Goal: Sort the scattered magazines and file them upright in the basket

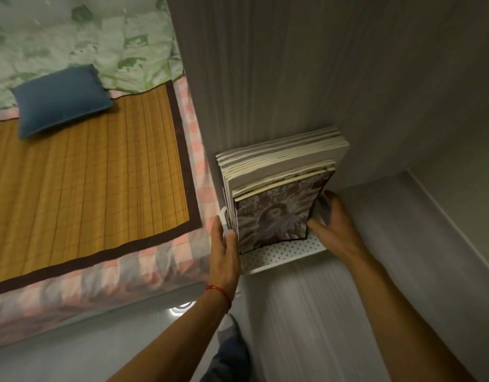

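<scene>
A white perforated basket [282, 252] stands on a grey surface against a ribbed wall. Several magazines [287, 158] stand upright in it, packed together with pale page edges up. The front magazine [276, 216] has a dark cover with a portrait. My left hand [225, 249] lies flat against the basket's left end and the stack's left edge, fingers straight. My right hand [331, 221] curls around the basket's right side, next to the front magazine's right edge. Whether it grips the magazine or the basket wall I cannot tell.
A bed lies to the left with a bamboo mat [86, 172], a blue cushion [61, 99] and a green patterned quilt [80, 37]. The ribbed wall [293, 64] rises behind the basket. A grey ledge [444, 216] runs at right. My leg and shoe [229, 343] are below.
</scene>
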The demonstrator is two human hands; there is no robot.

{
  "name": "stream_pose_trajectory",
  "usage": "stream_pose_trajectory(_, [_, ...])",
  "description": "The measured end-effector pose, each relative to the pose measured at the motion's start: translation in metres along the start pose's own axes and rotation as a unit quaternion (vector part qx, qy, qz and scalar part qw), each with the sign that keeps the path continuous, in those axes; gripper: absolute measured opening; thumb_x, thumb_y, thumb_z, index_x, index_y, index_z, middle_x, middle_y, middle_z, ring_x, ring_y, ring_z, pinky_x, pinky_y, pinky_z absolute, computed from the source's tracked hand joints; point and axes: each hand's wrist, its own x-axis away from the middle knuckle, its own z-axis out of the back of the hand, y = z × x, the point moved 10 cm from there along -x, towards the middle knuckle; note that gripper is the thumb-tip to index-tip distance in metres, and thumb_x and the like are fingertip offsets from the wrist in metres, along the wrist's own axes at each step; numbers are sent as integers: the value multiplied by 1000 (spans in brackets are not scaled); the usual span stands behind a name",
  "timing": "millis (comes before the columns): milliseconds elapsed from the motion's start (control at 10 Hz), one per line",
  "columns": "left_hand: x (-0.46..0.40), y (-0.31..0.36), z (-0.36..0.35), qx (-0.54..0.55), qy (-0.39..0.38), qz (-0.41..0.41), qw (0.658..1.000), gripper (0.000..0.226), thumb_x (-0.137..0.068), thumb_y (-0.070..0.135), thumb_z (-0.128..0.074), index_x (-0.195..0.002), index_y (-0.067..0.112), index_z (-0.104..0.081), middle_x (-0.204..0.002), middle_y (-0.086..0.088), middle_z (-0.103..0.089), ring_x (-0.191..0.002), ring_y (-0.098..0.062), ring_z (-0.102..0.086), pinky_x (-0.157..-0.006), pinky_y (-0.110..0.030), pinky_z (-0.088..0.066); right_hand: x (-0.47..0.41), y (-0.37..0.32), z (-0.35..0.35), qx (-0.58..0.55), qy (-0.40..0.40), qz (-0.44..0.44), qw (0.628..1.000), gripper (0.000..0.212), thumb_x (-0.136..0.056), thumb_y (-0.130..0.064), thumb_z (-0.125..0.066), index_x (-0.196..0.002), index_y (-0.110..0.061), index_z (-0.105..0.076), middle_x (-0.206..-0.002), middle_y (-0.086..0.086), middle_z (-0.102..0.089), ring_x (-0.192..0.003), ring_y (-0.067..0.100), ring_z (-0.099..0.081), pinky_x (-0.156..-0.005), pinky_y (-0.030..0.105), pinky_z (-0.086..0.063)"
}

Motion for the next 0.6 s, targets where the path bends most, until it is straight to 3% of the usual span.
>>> stream_pose_trajectory(100, [0, 11, 3, -55, 32, -44, 997, 54, -107, 38, -27, -157, 30, -9, -165, 13, -12, -152, -8, -14, -125, -34, -19, 11, -15, -2, -19, 20, 65, 998, 98, -81, -31, -71, -153, -42, -6, -158, -9, -27, -143, 14, -31, -115, 37, -34])
stream_pose_trajectory(200, [-6, 40, -6, -52, 22, -105, 993, 57, -103, 49, -28, -156, 33, -13, -165, 14, -16, -152, -7, -17, -125, -48, -20, 6, -42, 0, -119, 5, 97, 988, 98, -78, -25, -72, -150, -49, -10, -149, -19, -38, -125, -17, -41, -99, 8, -37])
stream_pose_trajectory(300, [-7, 48, -24, -3, -19, -92, 996, 68, -96, 57, -31, -153, 21, -25, -158, -4, -33, -147, -23, -32, -118, -56, -31, 0, -54, -2, -167, -5, 97, 981, 96, -75, -23, -73, -150, -43, -17, -147, -13, -44, -132, 2, -45, -107, 27, -40])
stream_pose_trajectory(400, [-4, 45, -27, -3, -17, -55, 998, 84, -90, 66, -32, -150, 8, -25, -156, -16, -32, -145, -32, -32, -116, -59, -32, 0, -58, -5, -148, -7, 98, 984, 95, -72, -27, -73, -146, -49, -17, -143, -15, -45, -128, 1, -46, -105, 21, -38])
stream_pose_trajectory(500, [-2, 50, -25, -9, -20, -77, 997, 83, -92, 65, -30, -148, 5, -30, -156, -19, -32, -143, -32, -35, -115, -58, -34, -1, -57, -5, -119, -23, 82, 989, 99, -70, -34, -72, -145, -53, -10, -146, -16, -40, -130, 3, -42, -101, 16, -38])
stream_pose_trajectory(600, [-2, 52, -22, 19, -43, -68, 997, 94, -85, 78, -31, -155, 16, -20, -160, -10, -30, -147, -24, -31, -119, -54, -30, -3, -59, -5, -83, -60, 80, 992, 108, -77, -31, -74, -153, -41, 1, -157, -4, -32, -141, 17, -35, -117, 38, -33])
